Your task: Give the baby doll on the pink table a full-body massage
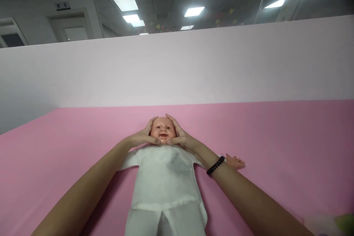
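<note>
- While a baby doll (163, 158) is laid face up on a pink-covered surface (249, 136), its head (163, 129) is held between both hands, near the middle of the view; the doll's legs are cut off by the lower edge of the view.
- The left hand (142, 135) is curved around one side of the head, and the right hand (179, 135) is curved around the other; both grips are closed on the head, with the fingers spread upward and the lower edges of the hands brought in near the chin.
- The doll's body is covered by a white cloth bodysuit (166, 184); a small doll hand (235, 161) is seen just beyond the right wrist, where a black beaded bracelet (215, 165) is worn.
- Pressure is best spread evenly across both palms; the neck is best kept in line with the body.
- A pale pink partition (177, 66) is seen behind the surface; a blurred green object (344, 223) is left unidentified at the lower right corner.
</note>
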`<state>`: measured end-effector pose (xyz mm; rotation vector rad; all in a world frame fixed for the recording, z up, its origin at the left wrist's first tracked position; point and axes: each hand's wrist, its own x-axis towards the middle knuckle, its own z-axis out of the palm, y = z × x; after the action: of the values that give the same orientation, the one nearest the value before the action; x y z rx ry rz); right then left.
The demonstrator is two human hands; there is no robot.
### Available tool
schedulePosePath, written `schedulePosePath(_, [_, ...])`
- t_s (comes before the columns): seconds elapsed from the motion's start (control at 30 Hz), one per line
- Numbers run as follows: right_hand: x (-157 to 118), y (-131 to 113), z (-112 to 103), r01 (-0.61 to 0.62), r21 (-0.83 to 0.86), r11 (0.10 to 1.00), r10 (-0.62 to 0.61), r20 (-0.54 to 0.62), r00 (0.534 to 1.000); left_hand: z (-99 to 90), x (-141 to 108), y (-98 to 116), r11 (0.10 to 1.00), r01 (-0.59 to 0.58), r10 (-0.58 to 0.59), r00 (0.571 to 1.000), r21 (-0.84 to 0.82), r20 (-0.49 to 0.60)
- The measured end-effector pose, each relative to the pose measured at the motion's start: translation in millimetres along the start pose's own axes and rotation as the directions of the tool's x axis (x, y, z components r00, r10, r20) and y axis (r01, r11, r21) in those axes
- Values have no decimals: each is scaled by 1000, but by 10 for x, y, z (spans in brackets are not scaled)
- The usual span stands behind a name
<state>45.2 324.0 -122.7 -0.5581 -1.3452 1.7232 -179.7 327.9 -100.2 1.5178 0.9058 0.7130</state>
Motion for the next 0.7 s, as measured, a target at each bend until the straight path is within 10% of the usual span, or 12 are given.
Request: schedulePosePath(0.7, [3,-24,-24,-13,-122,992,19,47,999,-38,24,-57,1000,-2,2,1000,23,28])
